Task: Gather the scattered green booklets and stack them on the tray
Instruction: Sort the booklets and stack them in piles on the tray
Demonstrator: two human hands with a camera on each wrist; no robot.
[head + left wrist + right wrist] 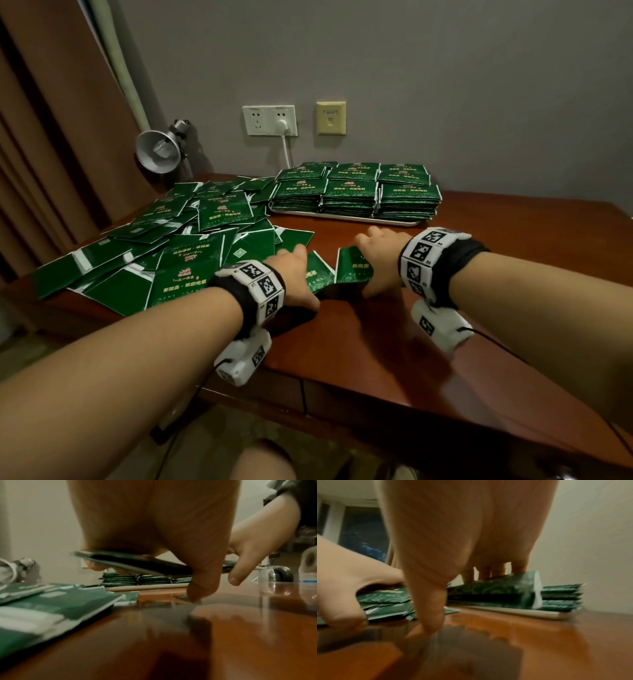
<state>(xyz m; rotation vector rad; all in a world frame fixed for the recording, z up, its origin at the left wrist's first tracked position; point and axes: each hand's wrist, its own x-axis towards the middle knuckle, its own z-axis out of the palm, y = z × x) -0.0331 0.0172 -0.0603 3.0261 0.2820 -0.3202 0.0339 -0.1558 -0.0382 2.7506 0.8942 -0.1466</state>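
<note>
Gripping a small bunch of green booklets (pixel 337 270) between them, the left hand (pixel 294 274) and right hand (pixel 380 260) sit near the desk's (pixel 428 342) front edge, thumbs under, fingers curled over the top, so the bunch is pinched from both sides just above the wood. Off toward the left edge there's the messy scattered pile (pixel 164 240). Further back, the tray (pixel 342 218) holds neat stacks (pixel 352 192) in rows. Past that, by the back left corner, a silver lamp (pixel 159 150), plus a wall socket (pixel 270 120).

A glossy reddish-brown wooden desk (pixel 445 308) carries a loose heap of green booklets (pixel 164 253) at left, a tray (pixel 342 218) stacked with booklets behind, and a lamp (pixel 161 150).
</note>
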